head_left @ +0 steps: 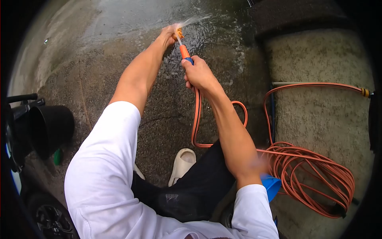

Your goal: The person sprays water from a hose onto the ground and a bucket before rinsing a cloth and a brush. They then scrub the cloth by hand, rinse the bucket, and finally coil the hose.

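Note:
My right hand [197, 73] is wrapped round an orange and blue hose nozzle [184, 52], held over the ground and pointing away from me. A stream of water [179, 40] leaves its tip and strikes a small orange-yellow object [178, 33] with a lumpy edge. The fingers of my left hand [170, 34] are closed on that object; its kind is too small and splashed to make out. From below my right hand an orange hose [196, 115] with a dark stripe hangs down and bends to the right.
The wet concrete ground [159, 107] carries running water ahead. To the right lies a coiled length of hose [314, 175], near a blue object [271, 187]. A hose connector [365, 92] sits farther right. On the left are a black bucket-like container [51, 129] and a wheel [53, 221].

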`<action>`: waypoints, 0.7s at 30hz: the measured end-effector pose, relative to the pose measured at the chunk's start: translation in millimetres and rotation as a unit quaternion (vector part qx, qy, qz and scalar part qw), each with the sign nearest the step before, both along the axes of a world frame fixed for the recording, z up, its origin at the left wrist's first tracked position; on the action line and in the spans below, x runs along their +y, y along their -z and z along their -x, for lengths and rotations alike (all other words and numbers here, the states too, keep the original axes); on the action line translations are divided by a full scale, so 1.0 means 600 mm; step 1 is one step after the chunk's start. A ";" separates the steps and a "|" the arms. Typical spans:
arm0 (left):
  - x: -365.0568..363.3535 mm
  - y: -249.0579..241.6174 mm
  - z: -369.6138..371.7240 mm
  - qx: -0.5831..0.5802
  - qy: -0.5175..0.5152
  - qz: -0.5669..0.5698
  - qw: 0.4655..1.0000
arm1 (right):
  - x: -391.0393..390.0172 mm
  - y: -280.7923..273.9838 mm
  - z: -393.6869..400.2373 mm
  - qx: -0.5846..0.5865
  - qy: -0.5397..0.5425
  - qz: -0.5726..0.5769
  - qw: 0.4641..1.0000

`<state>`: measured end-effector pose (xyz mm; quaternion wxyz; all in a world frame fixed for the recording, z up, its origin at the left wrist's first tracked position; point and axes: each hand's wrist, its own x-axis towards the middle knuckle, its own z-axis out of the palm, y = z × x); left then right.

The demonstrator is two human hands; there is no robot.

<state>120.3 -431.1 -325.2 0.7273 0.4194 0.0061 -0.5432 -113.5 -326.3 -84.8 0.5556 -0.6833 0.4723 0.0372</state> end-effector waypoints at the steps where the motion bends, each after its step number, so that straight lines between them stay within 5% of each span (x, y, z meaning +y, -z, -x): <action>1: 0.001 -0.021 0.007 -0.028 -0.046 -0.071 0.996 | -0.001 0.001 -0.001 0.003 0.001 0.001 1.000; 7: -0.005 0.003 -0.005 -0.152 -0.110 -0.200 0.962 | -0.004 -0.001 -0.003 0.013 -0.010 -0.015 1.000; 9: 0.009 -0.019 -0.018 0.069 0.056 -0.039 0.995 | -0.005 -0.004 0.000 0.016 -0.009 -0.021 1.000; 10: -0.001 0.007 -0.023 0.069 0.057 -0.039 0.995 | -0.005 -0.006 0.001 0.019 -0.009 -0.027 0.999; 12: -0.018 0.053 -0.026 -0.091 0.003 -0.006 0.996 | -0.004 -0.011 0.001 0.023 -0.004 -0.022 0.999; 17: 0.035 -0.028 -0.024 -0.290 0.070 -0.123 0.947 | -0.011 0.007 0.003 0.010 0.012 0.009 1.000; 21: 0.035 -0.034 -0.022 -0.144 0.011 -0.076 0.987 | -0.013 0.004 -0.002 0.009 0.018 0.006 1.000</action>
